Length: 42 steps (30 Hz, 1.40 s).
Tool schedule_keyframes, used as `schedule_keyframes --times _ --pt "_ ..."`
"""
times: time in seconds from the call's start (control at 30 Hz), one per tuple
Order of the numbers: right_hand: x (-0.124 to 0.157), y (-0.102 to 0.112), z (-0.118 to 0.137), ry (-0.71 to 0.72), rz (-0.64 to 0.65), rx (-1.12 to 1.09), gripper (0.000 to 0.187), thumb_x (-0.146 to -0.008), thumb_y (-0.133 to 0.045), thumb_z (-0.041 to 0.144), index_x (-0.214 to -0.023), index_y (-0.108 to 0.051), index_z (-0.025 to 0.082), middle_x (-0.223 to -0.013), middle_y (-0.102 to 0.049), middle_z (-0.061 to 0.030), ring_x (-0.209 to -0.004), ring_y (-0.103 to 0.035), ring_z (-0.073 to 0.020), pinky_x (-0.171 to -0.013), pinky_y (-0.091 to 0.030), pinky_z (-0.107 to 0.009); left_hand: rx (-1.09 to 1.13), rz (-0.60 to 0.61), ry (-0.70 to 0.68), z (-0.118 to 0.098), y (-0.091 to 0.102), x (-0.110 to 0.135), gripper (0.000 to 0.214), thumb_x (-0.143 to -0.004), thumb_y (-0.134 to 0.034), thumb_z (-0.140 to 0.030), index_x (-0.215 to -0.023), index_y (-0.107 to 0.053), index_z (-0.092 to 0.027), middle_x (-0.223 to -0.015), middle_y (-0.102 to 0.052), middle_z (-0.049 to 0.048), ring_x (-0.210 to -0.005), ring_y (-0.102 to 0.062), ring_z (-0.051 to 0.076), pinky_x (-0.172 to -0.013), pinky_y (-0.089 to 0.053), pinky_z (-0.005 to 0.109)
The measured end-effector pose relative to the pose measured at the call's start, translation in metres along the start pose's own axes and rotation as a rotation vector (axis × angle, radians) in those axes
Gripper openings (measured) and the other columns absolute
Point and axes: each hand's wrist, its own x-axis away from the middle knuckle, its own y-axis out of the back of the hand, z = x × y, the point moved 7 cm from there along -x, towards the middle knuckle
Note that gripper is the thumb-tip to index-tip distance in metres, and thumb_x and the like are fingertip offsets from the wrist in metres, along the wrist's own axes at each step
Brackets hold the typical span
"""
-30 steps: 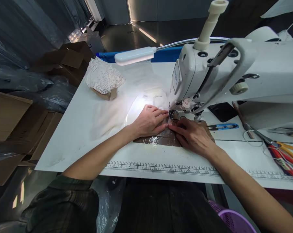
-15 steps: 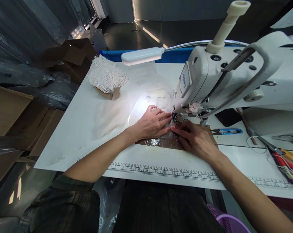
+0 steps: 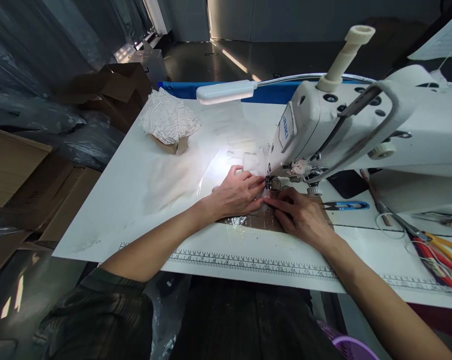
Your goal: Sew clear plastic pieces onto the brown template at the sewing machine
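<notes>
A white sewing machine [image 3: 304, 125] stands at the right, its presser foot [image 3: 270, 183] down close to the fingertips of both hands. Just left of the foot, my left hand [image 3: 238, 194] lies with fingers stretched over thin, sheer white fabric [image 3: 253, 161]. My right hand [image 3: 303, 214] is in front of the foot, its index finger and thumb drawn together at the fabric's near edge. The two hands nearly meet there. Under them is a brown, shiny taped patch [image 3: 265, 222] on the table. The fabric between the fingers is partly hidden.
White lace pieces [image 3: 169, 117] are heaped on a small cardboard box at the back left. Blue thread snips [image 3: 346, 205] and orange-handled scissors [image 3: 441, 245] lie at the right. A lamp [image 3: 226, 92] hangs over the table [image 3: 113, 215]. Cardboard boxes [image 3: 16, 167] stand left.
The camera view has shifted slightly, so the machine sits a little lower in the picture. Both hands keep nearly the same place and pose at the presser foot.
</notes>
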Motion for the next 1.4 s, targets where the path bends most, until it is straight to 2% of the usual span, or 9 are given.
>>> schedule_keyframes --times 0.23,0.4,0.5,0.63,0.7,0.83,1.03,1.23,1.4 --pt "0.0 -0.001 -0.004 -0.034 0.001 -0.036 0.03 -0.092 -0.05 0.023 -0.113 -0.072 0.026 -0.101 -0.061 -0.0083 -0.081 -0.062 -0.0188 -0.07 -0.054 -0.033 0.001 -0.029 0.028 -0.002 0.0 0.0 0.039 -0.099 -0.039 -0.04 -0.121 -0.061 -0.016 -0.128 -0.059 0.0107 -0.103 -0.057 0.026 -0.101 -0.034 0.053" --pt "0.0 -0.002 -0.004 -0.018 0.003 -0.037 0.03 -0.092 -0.052 0.024 -0.114 -0.071 0.027 -0.1 -0.06 -0.0083 -0.081 -0.061 -0.0188 -0.069 -0.054 -0.033 0.011 -0.053 0.016 0.002 -0.001 0.001 0.037 -0.098 -0.041 -0.041 -0.12 -0.06 -0.018 -0.129 -0.059 0.0103 -0.104 -0.056 0.025 -0.1 -0.034 0.051" --pt "0.0 -0.001 -0.004 -0.015 -0.012 -0.06 0.03 -0.092 -0.051 0.023 -0.113 -0.072 0.027 -0.101 -0.06 -0.0084 -0.083 -0.061 -0.0193 -0.07 -0.053 -0.034 0.011 -0.107 0.004 0.004 0.004 0.003 0.038 -0.097 -0.043 -0.042 -0.121 -0.058 -0.016 -0.128 -0.059 0.0123 -0.106 -0.055 0.025 -0.096 -0.037 0.049" --pt "0.001 -0.001 -0.005 -0.022 -0.024 -0.093 0.03 -0.091 -0.051 0.023 -0.112 -0.073 0.025 -0.101 -0.06 -0.0091 -0.084 -0.061 -0.0198 -0.072 -0.054 -0.035 0.052 -0.187 -0.033 0.003 0.011 0.007 0.025 -0.097 -0.045 -0.032 -0.102 -0.065 -0.018 -0.111 -0.066 0.009 -0.09 -0.057 0.021 -0.082 -0.042 0.042" --pt "0.001 -0.003 -0.007 -0.035 -0.02 -0.093 0.031 -0.09 -0.052 0.023 -0.114 -0.072 0.026 -0.103 -0.06 -0.0094 -0.085 -0.061 -0.0201 -0.073 -0.054 -0.035 0.111 -0.166 -0.103 -0.003 0.01 0.007 0.023 -0.096 -0.045 -0.025 -0.092 -0.067 -0.018 -0.104 -0.067 0.0072 -0.085 -0.057 0.019 -0.079 -0.043 0.039" --pt "0.003 -0.006 -0.011 -0.053 -0.021 -0.09 0.034 -0.09 -0.053 0.024 -0.12 -0.069 0.027 -0.103 -0.06 -0.0093 -0.084 -0.061 -0.0199 -0.072 -0.053 -0.034 0.187 -0.089 -0.207 -0.011 0.006 0.008 0.022 -0.093 -0.047 -0.021 -0.091 -0.068 -0.018 -0.103 -0.068 0.0075 -0.085 -0.058 0.017 -0.078 -0.045 0.036" --pt "0.003 -0.007 -0.012 -0.046 -0.017 -0.095 0.036 -0.09 -0.052 0.023 -0.122 -0.068 0.027 -0.103 -0.061 -0.0089 -0.083 -0.06 -0.0196 -0.072 -0.053 -0.035 0.164 -0.057 -0.253 -0.012 0.009 0.01 0.019 -0.09 -0.05 -0.022 -0.093 -0.069 -0.021 -0.1 -0.069 0.0034 -0.081 -0.056 0.016 -0.077 -0.042 0.035" --pt "0.002 -0.005 -0.009 -0.02 0.0 -0.08 0.034 -0.091 -0.052 0.025 -0.12 -0.068 0.025 -0.103 -0.06 -0.0095 -0.084 -0.06 -0.0198 -0.072 -0.052 -0.034 0.08 -0.027 -0.276 -0.018 0.009 0.01 0.023 -0.09 -0.046 -0.022 -0.09 -0.069 -0.022 -0.095 -0.069 0.0035 -0.074 -0.052 0.017 -0.074 -0.039 0.036" --pt "0.001 -0.001 0.0 0.038 0.009 0.009 0.032 -0.092 -0.048 0.025 -0.117 -0.069 0.023 -0.1 -0.06 -0.0108 -0.081 -0.058 -0.0203 -0.068 -0.049 -0.034 0.064 -0.041 -0.272 -0.022 0.013 0.008 0.026 -0.09 -0.043 -0.022 -0.082 -0.068 -0.021 -0.093 -0.068 0.0048 -0.082 -0.055 0.02 -0.085 -0.038 0.042"
